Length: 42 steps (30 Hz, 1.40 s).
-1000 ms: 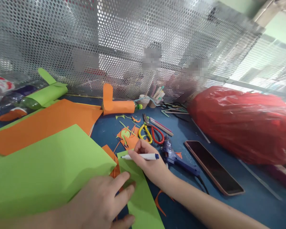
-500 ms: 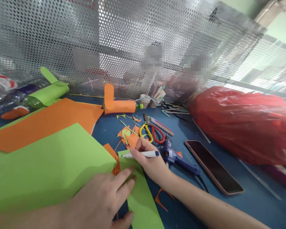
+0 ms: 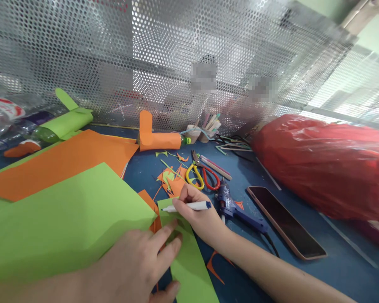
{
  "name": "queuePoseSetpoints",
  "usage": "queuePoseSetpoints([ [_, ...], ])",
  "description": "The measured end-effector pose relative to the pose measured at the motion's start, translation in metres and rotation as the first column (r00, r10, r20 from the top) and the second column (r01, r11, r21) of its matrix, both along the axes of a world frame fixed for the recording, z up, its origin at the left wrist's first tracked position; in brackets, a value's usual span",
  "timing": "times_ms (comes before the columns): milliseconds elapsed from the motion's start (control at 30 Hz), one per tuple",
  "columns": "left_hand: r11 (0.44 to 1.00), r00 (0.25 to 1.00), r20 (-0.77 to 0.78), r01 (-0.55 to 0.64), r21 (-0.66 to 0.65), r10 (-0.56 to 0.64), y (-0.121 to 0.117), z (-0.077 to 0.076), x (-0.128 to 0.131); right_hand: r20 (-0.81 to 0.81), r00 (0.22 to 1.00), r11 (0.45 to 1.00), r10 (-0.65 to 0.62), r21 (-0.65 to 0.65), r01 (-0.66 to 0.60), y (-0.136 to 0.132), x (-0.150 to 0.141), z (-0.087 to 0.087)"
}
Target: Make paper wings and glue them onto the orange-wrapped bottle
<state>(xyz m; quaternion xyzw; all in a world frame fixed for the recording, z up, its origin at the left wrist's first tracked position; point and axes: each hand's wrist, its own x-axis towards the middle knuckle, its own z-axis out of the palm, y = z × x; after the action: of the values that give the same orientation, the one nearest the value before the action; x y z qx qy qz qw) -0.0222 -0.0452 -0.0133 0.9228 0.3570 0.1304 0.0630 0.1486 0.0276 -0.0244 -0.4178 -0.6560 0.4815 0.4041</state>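
My right hand grips a white marker with a blue cap end, its tip resting on the top edge of a narrow green paper strip. My left hand lies flat with fingers spread, pressing that strip down next to a large green sheet. A small orange paper piece shows between the strip and the sheet.
A large orange sheet lies behind the green one. Scissors, a blue glue gun, a phone and paper scraps lie on the blue table. A red plastic bag is at the right; paper-wrapped bottles, orange and green, stand by the perforated metal screen.
My left hand's fingers slid slightly right along the green strip. The marker and my right hand stayed almost in place at the strip's top edge.
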Motion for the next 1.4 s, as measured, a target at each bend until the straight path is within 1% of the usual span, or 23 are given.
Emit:
queuePoseSetpoints([
  [300,1.000,1.000,-0.006,0.015,0.003,-0.015,0.000,-0.002,0.000,0.007,1.000,1.000,0.001,-0.008,-0.001,-0.001,-0.002,0.001],
  [467,1.000,0.999,0.037,0.014,0.003,-0.014,0.000,-0.001,-0.001,0.008,1.000,1.000,0.010,-0.014,-0.009,-0.001,-0.002,0.001],
  [667,1.000,0.998,0.068,0.017,0.004,-0.017,-0.001,-0.005,-0.002,0.017,1.000,1.000,0.023,-0.011,-0.023,-0.001,-0.001,-0.001],
  [933,1.000,1.000,0.023,0.016,0.016,-0.017,0.001,-0.004,0.000,0.036,0.999,1.000,0.021,-0.012,-0.020,-0.001,-0.001,-0.003],
  [1100,0.999,0.999,0.037,0.008,0.037,-0.009,0.001,-0.004,0.000,0.050,0.999,1.000,-0.003,0.010,0.002,-0.001,-0.002,-0.002],
  [1233,0.999,0.999,-0.035,0.022,0.047,-0.020,0.001,-0.003,0.001,0.072,0.997,0.999,-0.036,0.039,0.033,-0.001,-0.002,-0.004],
  [1300,0.998,0.997,-0.068,0.035,0.050,-0.032,0.001,-0.005,0.002,0.085,0.994,0.997,-0.062,0.059,0.057,-0.001,-0.001,-0.004],
  [1400,0.995,0.998,-0.040,0.043,0.092,-0.039,0.001,-0.011,0.002,0.103,0.989,0.991,-0.109,0.093,0.100,0.001,0.001,-0.005],
])
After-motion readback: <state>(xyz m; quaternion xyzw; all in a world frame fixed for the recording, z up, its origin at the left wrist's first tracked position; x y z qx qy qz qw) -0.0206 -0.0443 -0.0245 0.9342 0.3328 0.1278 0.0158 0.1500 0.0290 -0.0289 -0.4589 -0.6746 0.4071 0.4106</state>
